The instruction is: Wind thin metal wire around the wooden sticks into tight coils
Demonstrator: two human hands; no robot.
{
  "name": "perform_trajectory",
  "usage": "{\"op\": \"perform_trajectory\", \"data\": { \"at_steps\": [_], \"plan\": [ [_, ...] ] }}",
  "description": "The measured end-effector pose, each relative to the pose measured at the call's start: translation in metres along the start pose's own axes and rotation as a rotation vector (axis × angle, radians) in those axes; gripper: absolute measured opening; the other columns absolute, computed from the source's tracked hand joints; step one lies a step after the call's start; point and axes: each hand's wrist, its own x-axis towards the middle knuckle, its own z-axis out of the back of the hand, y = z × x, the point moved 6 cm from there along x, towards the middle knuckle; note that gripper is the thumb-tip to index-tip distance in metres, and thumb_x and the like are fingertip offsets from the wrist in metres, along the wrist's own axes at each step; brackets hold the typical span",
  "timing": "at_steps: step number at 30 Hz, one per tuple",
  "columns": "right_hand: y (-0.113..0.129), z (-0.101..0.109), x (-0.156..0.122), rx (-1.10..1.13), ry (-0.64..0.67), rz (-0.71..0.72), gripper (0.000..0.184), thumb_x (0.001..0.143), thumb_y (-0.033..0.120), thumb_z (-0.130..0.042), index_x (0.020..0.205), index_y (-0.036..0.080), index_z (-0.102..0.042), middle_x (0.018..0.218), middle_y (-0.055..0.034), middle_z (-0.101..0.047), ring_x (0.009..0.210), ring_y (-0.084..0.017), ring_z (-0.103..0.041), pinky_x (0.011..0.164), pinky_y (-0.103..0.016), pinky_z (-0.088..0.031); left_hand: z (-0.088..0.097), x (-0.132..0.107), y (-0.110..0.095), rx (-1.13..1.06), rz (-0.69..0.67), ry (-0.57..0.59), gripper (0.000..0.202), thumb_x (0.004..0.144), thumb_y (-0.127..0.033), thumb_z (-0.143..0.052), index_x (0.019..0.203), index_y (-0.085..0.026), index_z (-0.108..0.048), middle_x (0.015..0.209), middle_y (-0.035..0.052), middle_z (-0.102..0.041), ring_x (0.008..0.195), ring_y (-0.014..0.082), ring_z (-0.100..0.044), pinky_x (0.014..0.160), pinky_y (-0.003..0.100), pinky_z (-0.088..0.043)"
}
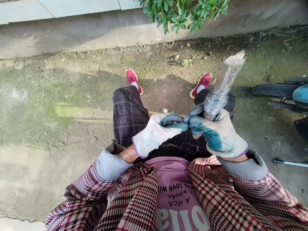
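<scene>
Both my hands wear white knit gloves with blue-green coated fingers. My right hand (220, 133) is wrapped round the lower end of a grey stick (228, 72) that points up and away; a coil of thin silver wire (215, 101) is wound about its middle. My left hand (158, 130) reaches across my lap, its fingertips pinched together right at my right hand's fingers, below the wire coil. Whether a wire end sits in that pinch is too small to tell. I sit with my knees apart in dark checked trousers.
My feet in red shoes (133, 78) rest on mossy, dirty concrete ground. A low concrete kerb with a green plant (183, 14) runs along the far side. A blue scooter's part (292, 93) stands at the right, with a metal rod (288, 163) near it.
</scene>
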Motion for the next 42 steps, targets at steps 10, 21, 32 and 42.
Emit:
{"op": "perform_trajectory", "data": {
  "at_steps": [10,21,32,42],
  "plan": [
    [0.009,-0.003,-0.004,-0.011,-0.003,0.082,0.023,0.065,0.039,-0.098,0.075,0.027,-0.08,0.063,-0.0006,-0.069,0.044,-0.013,-0.053,0.034,-0.026,-0.04,0.001,0.01,0.013,-0.055,0.008,0.053,0.016,0.08,-0.027,-0.08,0.089,-0.013,-0.08,0.085,0.0035,-0.079,0.08,0.017,-0.071,0.072,0.025,-0.058],
    [0.004,-0.005,-0.004,-0.029,-0.001,0.046,0.024,0.061,0.035,-0.099,0.075,0.027,-0.08,0.062,-0.0002,-0.069,0.045,-0.013,-0.054,0.035,-0.026,-0.042,-0.003,0.007,0.012,0.042,-0.07,0.032,0.003,0.08,-0.014,-0.076,0.08,-0.013,-0.073,0.073,-0.0017,-0.069,0.067,0.01,-0.061,0.066,0.021,-0.052],
    [-0.003,0.0,0.0,0.043,0.006,-0.085,0.028,0.061,0.038,-0.095,0.079,0.025,-0.077,0.065,0.0004,-0.071,0.039,-0.013,-0.053,0.028,-0.025,-0.042,-0.002,0.007,0.014,-0.039,-0.034,0.199,0.01,0.083,-0.019,-0.078,0.091,-0.013,-0.077,0.086,0.003,-0.077,0.078,0.0132,-0.068,0.078,0.025,-0.057],
    [0.001,-0.002,-0.005,0.056,0.063,0.011,0.017,0.072,0.027,-0.093,0.082,0.026,-0.079,0.066,-0.0004,-0.072,0.045,-0.014,-0.055,0.032,-0.025,-0.04,-0.006,0.003,0.014,-0.022,0.058,0.179,0.009,0.082,-0.023,-0.078,0.083,-0.014,-0.076,0.082,0.0021,-0.075,0.077,0.0139,-0.067,0.078,0.027,-0.057]
  ]
}}
